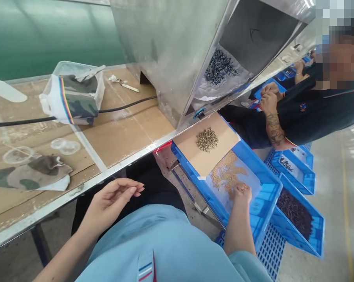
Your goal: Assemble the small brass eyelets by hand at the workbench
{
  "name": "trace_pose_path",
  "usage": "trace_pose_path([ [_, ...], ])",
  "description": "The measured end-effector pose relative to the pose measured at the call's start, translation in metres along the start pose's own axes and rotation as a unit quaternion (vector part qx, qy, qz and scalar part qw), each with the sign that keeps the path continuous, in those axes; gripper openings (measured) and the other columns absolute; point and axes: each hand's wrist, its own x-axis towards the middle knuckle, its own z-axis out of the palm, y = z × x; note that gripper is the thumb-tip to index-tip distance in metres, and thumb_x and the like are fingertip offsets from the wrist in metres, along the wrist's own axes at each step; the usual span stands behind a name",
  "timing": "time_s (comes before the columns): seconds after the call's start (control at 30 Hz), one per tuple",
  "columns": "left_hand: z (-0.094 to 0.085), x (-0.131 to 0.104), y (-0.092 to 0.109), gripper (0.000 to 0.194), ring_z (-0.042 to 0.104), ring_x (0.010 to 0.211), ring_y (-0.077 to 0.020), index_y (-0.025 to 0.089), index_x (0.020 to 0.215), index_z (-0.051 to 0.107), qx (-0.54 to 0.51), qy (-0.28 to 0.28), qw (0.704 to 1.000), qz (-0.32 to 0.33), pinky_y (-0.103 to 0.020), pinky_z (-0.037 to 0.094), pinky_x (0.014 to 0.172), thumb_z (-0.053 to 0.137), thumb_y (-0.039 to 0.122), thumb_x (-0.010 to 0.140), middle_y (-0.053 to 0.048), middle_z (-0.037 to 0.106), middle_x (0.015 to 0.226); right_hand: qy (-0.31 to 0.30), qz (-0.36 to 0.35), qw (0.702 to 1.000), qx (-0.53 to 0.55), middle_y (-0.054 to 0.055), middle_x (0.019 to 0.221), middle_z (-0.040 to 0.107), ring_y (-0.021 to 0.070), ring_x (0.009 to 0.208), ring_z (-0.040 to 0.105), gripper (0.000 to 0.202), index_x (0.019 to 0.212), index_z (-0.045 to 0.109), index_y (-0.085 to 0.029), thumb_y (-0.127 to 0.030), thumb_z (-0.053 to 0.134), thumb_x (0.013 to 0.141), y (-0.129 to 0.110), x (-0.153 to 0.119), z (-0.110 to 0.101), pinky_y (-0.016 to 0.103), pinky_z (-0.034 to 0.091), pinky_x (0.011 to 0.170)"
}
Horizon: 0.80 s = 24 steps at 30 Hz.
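My right hand (pixel 242 192) is in a blue tray (pixel 266 192), fingers closed among small tan pieces (pixel 227 170) spread over a whitish sheet. Some of the pieces show at its fingers. Farther up, a heap of small brass-coloured metal parts (pixel 207 139) lies on a cardboard sheet (pixel 188 147) across the tray's far end. My left hand (pixel 118 197) hovers over my lap near the bench edge, thumb and fingers drawn together. Whatever it may hold is hidden.
A metal housing (pixel 165 51) stands on the bench (pixel 130 137), with dark blue parts (pixel 221 66) inside. Left of it are a plastic container (pixel 100 88) with camouflage cloth, a black cable (pixel 127 105) and clear lids (pixel 65 146). Blue bins (pixel 318 235) and a co-worker (pixel 320 109) are on the right.
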Motion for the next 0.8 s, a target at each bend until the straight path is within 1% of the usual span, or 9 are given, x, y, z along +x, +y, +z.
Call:
trace_pose_path([
  [0.1,0.015,0.009,0.007,0.028,0.065,0.068,-0.0178,0.016,0.081,0.063,-0.017,-0.044,0.999,0.007,-0.032,0.058,0.069,0.066,0.043,0.073,-0.008,0.070,0.079,-0.013,0.012,1.000,0.015,0.002,0.089,0.060,0.0086,0.070,0.056,0.023,0.097,0.058,-0.017,-0.038,0.050,0.090,-0.005,0.004,0.003,0.024,0.049,0.061],
  [0.2,0.029,0.019,0.014,0.025,0.065,0.071,-0.0169,0.016,0.081,0.062,-0.030,-0.080,0.996,0.017,-0.031,0.058,0.071,0.065,0.040,0.075,-0.007,0.070,0.081,-0.044,0.028,0.998,0.029,-0.006,0.054,0.042,0.0052,0.042,0.035,0.027,0.063,0.049,-0.020,-0.030,0.050,0.088,-0.011,0.004,0.016,0.016,0.031,0.037],
  [0.27,0.037,0.026,0.016,0.024,0.066,0.074,-0.0168,0.016,0.085,0.062,-0.023,-0.094,0.995,0.034,-0.031,0.057,0.073,0.062,0.039,0.077,-0.007,0.069,0.085,-0.076,0.046,0.995,0.035,-0.008,0.046,0.026,0.0062,0.036,0.021,0.034,0.052,0.037,-0.021,-0.023,0.050,0.083,-0.014,0.003,0.034,0.017,0.020,0.031],
  [0.33,0.044,0.032,0.018,0.023,0.066,0.080,-0.0170,0.016,0.090,0.062,-0.003,-0.093,0.993,0.071,-0.032,0.057,0.078,0.058,0.036,0.080,-0.007,0.069,0.088,-0.121,0.072,0.989,0.039,-0.009,0.046,0.021,0.0061,0.035,0.016,0.033,0.052,0.032,-0.021,-0.020,0.051,0.079,-0.014,0.001,0.061,0.016,0.017,0.030],
  [0.47,0.050,0.043,0.018,0.030,0.063,0.098,-0.0193,0.016,0.109,0.057,0.106,-0.069,0.973,0.194,-0.036,0.052,0.091,0.054,0.031,0.083,-0.010,0.065,0.109,-0.237,0.143,0.960,0.054,-0.010,0.048,0.022,0.0055,0.035,0.015,0.031,0.056,0.030,-0.021,-0.016,0.049,0.080,-0.010,-0.009,0.138,0.013,0.017,0.029],
  [0.57,0.045,0.055,0.019,0.049,0.047,0.124,-0.0237,0.016,0.127,0.044,0.202,-0.053,0.938,0.278,-0.042,0.039,0.106,0.057,0.031,0.082,-0.015,0.051,0.132,-0.336,0.228,0.907,0.109,-0.010,0.049,0.024,0.0044,0.035,0.017,0.031,0.059,0.028,-0.022,-0.016,0.048,0.082,-0.004,-0.022,0.209,0.010,0.016,0.028],
  [0.67,0.034,0.070,0.020,0.074,0.029,0.137,-0.0256,0.013,0.139,0.025,0.282,-0.010,0.918,0.279,-0.043,0.030,0.112,0.064,0.030,0.078,-0.020,0.034,0.144,-0.418,0.289,0.857,0.079,-0.011,0.050,0.024,0.0036,0.034,0.016,0.032,0.060,0.026,-0.022,-0.022,0.049,0.083,0.006,-0.041,0.283,0.010,0.015,0.027],
  [0.73,0.025,0.080,0.021,0.088,0.020,0.140,-0.0273,0.013,0.142,0.015,0.322,0.040,0.912,0.252,-0.046,0.027,0.113,0.068,0.029,0.074,-0.022,0.026,0.148,-0.469,0.273,0.840,-0.006,-0.011,0.049,0.022,0.0039,0.034,0.014,0.035,0.060,0.024,-0.023,-0.031,0.050,0.082,0.016,-0.055,0.328,0.012,0.015,0.026],
  [0.8,0.014,0.090,0.023,0.099,0.015,0.141,-0.0294,0.012,0.143,0.009,0.351,0.089,0.905,0.223,-0.049,0.025,0.113,0.072,0.028,0.069,-0.024,0.022,0.149,-0.501,0.174,0.836,-0.142,-0.012,0.047,0.019,0.0047,0.033,0.013,0.037,0.060,0.022,-0.024,-0.042,0.047,0.080,0.031,-0.069,0.367,0.014,0.014,0.026],
])
